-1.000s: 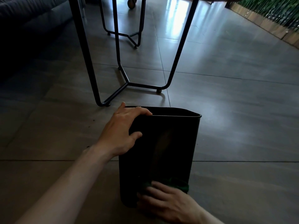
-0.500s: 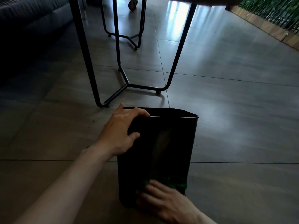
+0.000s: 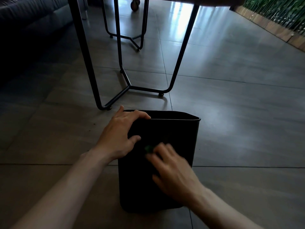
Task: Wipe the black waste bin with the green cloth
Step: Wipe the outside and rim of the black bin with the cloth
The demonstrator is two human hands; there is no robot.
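The black waste bin (image 3: 178, 134) stands on the tiled floor in front of me, its near side facing the camera. My left hand (image 3: 118, 136) grips the bin's top left corner, fingers over the rim and thumb on the near wall. My right hand (image 3: 171, 169) lies flat against the middle of the near wall, blurred by motion. It presses the green cloth (image 3: 149, 148) on the bin; only a small green corner shows past the fingertips.
A black metal table frame (image 3: 130, 86) stands just behind the bin, with a second frame (image 3: 138, 45) farther back. A dark sofa (image 3: 24, 22) fills the upper left. A wooden planter edge (image 3: 272, 28) with greenery runs along the upper right.
My right hand has slid with the cloth from the bin's bottom up to the middle of the near wall. The left hand keeps its hold on the rim corner.
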